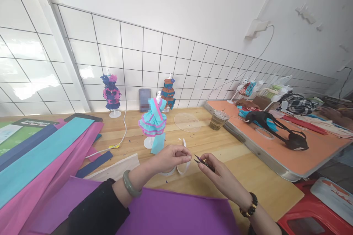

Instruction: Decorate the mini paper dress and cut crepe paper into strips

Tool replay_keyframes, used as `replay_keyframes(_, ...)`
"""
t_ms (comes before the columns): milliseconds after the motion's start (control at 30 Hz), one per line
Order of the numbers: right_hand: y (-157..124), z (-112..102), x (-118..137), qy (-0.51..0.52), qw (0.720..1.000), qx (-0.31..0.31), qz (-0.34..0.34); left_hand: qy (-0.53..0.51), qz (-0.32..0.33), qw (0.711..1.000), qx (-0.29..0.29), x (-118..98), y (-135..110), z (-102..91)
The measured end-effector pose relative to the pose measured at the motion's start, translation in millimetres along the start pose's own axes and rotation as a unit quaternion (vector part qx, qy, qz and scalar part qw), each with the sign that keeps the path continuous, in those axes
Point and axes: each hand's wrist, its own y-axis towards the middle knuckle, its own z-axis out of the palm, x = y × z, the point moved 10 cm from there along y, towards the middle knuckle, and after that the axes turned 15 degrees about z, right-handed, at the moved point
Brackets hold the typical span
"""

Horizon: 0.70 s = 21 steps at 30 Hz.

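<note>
White strip [183, 167] pinched, small scissors [204, 162] held.
The strip is gripped by the left hand [171, 158] above the table [248, 176]; the scissors are clasped in the right hand [220, 178]. A fingertip could be nicked, with blades so near.

Colour key: white strip [183, 167] in my left hand [171, 158], black snips [204, 162] in my right hand [220, 177]; purple sheet [176, 214] before me; turquoise dress [153, 118] striped pink; navy-and-magenta dress [111, 94]; orange board [317, 156]; white wall tiles [132, 36] with dark grid lines; my green bangle [130, 184].
</note>
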Motion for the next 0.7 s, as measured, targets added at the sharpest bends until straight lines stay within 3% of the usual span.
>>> replay_keyframes(333,3,5,5,0.011,0.995,0.102,0.013,0.052,0.008,0.998,0.028,-8,-1,3.3)
replay_keyframes(700,4,9,10,-0.016,0.993,0.119,0.011,0.142,0.034,0.986,0.076,-15,-1,7.1)
